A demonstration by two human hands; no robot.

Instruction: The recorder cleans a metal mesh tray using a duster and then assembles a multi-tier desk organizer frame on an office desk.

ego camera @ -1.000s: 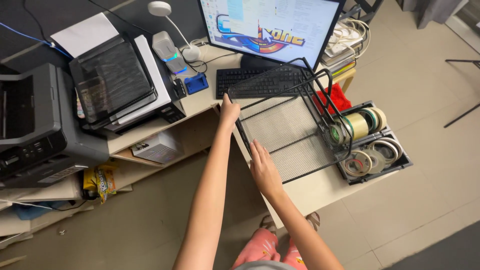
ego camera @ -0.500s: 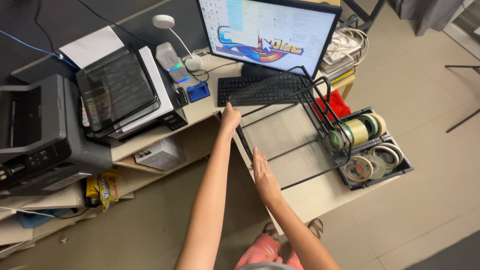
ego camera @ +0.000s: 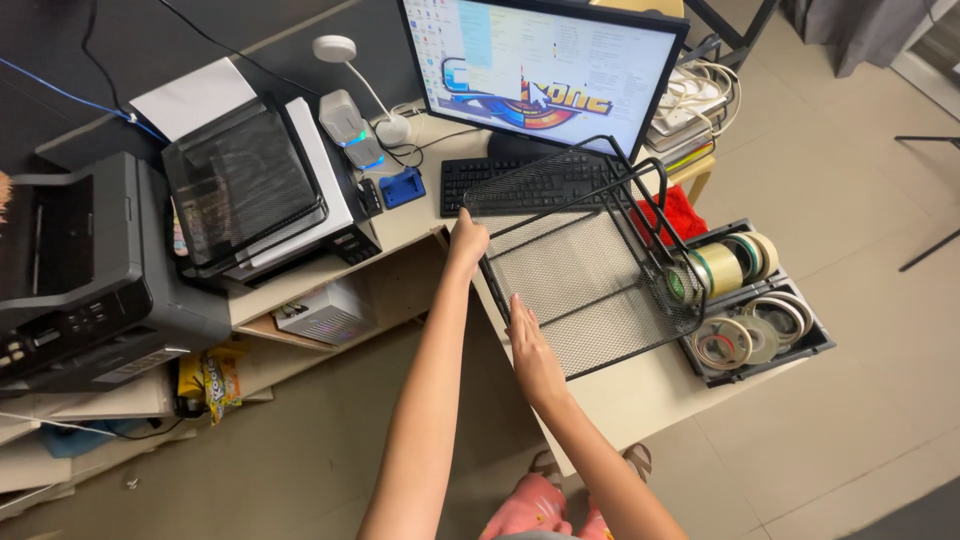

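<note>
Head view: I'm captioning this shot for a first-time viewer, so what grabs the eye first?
The black wire-mesh tray tilted up at the middle of the desk, gripped at its near edge by the left hand and the right hand. Behind it glows a bright monitor over a black keyboard. To the right, rolls of tape fill a black bin; a second mesh tray sits left on a printer.

Person's body as seen from the head camera: left hand (ego camera: 467, 240) and right hand (ego camera: 533, 352) bare, without rings, watch or gloves; both forearms unsleeved. Below them, pink patterned shorts (ego camera: 535, 512) and light sandals (ego camera: 640, 458) are partly visible.
</note>
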